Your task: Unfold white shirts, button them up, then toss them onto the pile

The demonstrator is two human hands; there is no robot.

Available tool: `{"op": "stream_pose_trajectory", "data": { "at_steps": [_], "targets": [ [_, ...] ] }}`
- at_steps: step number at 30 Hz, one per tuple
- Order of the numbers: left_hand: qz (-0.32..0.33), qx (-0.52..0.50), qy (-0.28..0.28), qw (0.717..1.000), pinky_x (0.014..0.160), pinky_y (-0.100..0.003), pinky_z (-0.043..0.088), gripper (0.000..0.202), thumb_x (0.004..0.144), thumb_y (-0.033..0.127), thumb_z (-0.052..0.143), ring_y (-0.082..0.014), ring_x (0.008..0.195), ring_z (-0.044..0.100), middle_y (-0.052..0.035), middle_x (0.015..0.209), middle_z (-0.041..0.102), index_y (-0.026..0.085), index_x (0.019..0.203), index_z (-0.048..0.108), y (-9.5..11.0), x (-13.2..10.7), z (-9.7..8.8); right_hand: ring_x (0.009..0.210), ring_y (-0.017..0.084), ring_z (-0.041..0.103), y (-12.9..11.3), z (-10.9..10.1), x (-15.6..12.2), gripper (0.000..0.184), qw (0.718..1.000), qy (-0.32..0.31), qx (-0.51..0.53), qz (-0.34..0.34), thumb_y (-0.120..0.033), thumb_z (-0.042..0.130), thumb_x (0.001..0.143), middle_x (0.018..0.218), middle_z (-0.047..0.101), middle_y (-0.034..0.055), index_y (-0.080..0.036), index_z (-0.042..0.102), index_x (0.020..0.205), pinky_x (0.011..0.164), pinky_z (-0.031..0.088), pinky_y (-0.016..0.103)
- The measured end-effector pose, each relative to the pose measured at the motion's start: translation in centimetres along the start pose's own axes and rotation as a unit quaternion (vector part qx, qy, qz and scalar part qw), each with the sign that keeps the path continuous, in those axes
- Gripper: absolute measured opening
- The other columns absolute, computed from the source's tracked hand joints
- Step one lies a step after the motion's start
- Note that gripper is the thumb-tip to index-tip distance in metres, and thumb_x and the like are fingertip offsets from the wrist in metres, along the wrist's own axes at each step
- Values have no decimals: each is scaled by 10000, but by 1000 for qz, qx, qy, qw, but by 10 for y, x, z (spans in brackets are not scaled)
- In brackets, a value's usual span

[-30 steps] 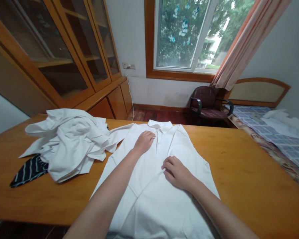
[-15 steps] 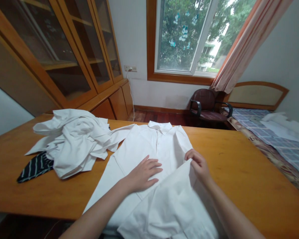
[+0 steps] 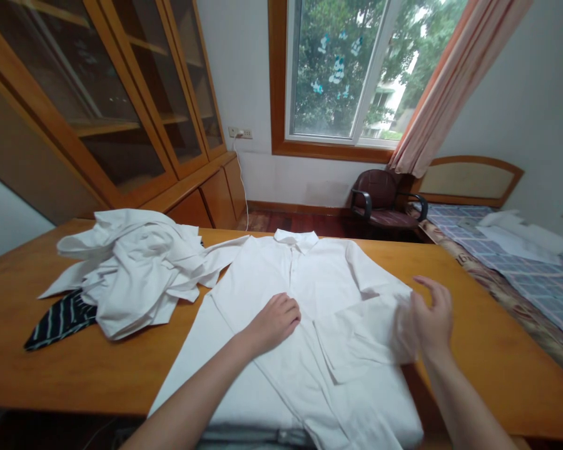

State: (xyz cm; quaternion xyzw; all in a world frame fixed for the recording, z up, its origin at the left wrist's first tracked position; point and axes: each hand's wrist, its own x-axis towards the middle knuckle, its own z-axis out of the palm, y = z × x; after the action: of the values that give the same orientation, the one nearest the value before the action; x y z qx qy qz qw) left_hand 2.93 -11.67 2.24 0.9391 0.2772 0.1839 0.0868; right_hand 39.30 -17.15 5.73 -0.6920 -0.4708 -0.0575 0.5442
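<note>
A white collared shirt (image 3: 286, 269) lies front up across the table, its collar at the far side. The right part of its body is folded over the front with the creased edge loose. On the middle of the shirt, my left hand (image 3: 276, 320) has its fingers curled down onto the cloth; their tips are hidden. At the shirt's right edge is my right hand (image 3: 432, 315), thumb and fingers apart, beside the blurred end of the folded cloth. To the left sits a crumpled pile of white clothes (image 3: 141, 269), with a black striped cloth (image 3: 60, 319) under it.
The wooden table (image 3: 478, 350) runs across the view. Behind it stand a glass-door cabinet (image 3: 122, 175) on the left, a dark armchair (image 3: 380, 194) under the window, and a bed (image 3: 511, 250) with a plaid cover on the right.
My right hand has let go of the lifted cloth and moved right; the sleeve and flap now lie spread out to the right. My left hand has gone from flat to curled.
</note>
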Motion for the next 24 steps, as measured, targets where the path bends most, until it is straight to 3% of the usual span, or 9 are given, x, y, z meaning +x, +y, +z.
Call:
{"op": "stream_pose_trajectory", "data": {
  "at_steps": [1, 3, 5, 7, 12, 18, 21, 24],
  "targets": [
    [4, 2, 1, 1000, 1014, -409, 399, 89, 955, 173, 521, -201, 952, 545, -38, 959, 621, 204, 921, 597, 0, 0, 1, 1120, 278, 555, -14, 3, -12, 259, 997, -51, 10, -59, -250, 517, 816, 1095, 644, 91, -213, 667, 1025, 1047, 391, 488],
    [7, 0, 6, 1000, 995, -405, 400, 134, 952, 116, 484, -199, 937, 538, -42, 954, 611, 201, 917, 582, -1, 0, 4, 1107, 261, 583, -38, 13, -35, 264, 962, -222, 45, -151, -218, 487, 876, 1125, 652, 91, -238, 670, 1065, 1011, 448, 457],
    [1, -7, 9, 1000, 965, -396, 407, 185, 939, 63, 449, -199, 912, 527, -43, 931, 601, 199, 893, 566, 0, 0, 4, 1165, 256, 572, -52, 28, -56, 300, 913, -357, 49, -190, -214, 497, 911, 1265, 608, 95, -261, 662, 1158, 1011, 472, 435],
    [-16, -19, 17, 1000, 926, -389, 420, 194, 938, 60, 429, -205, 899, 520, -48, 918, 595, 196, 873, 551, 0, -1, 0, 1179, 244, 574, -56, 43, -71, 328, 891, -413, 53, -183, -226, 471, 953, 1264, 617, 89, -270, 632, 1235, 1032, 473, 438],
    [-87, -93, 91, 988, 850, -374, 459, 189, 981, 173, 366, -218, 903, 528, -77, 928, 590, 192, 894, 532, -12, -12, -22, 1217, 250, 556, -35, 59, -77, 342, 900, -413, 52, -128, -322, 434, 1004, 1293, 614, 99, -248, 593, 1299, 1079, 436, 493],
    [-231, -118, 236, 937, 875, -358, 493, 195, 944, 308, 403, -210, 912, 571, -62, 904, 598, 200, 851, 536, -69, -58, -68, 1171, 251, 586, -12, 62, -52, 279, 895, -414, 38, -161, -317, 487, 980, 1235, 650, 102, -233, 703, 1136, 1049, 458, 478],
    [-318, -96, 327, 885, 878, -354, 504, 191, 904, 360, 455, -210, 914, 578, -46, 900, 598, 196, 866, 545, -97, -89, -94, 1155, 255, 593, -5, 65, -41, 266, 901, -401, 26, -167, -318, 504, 967, 1215, 656, 105, -226, 719, 1094, 1042, 460, 479],
    [-389, -109, 391, 827, 862, -333, 522, 193, 881, 360, 527, -199, 910, 599, -33, 922, 631, 182, 944, 564, -105, -111, -119, 1145, 258, 587, -1, 70, -36, 261, 901, -395, 10, -178, -292, 510, 954, 1219, 642, 107, -225, 711, 1107, 1030, 461, 477]
  ]
}}
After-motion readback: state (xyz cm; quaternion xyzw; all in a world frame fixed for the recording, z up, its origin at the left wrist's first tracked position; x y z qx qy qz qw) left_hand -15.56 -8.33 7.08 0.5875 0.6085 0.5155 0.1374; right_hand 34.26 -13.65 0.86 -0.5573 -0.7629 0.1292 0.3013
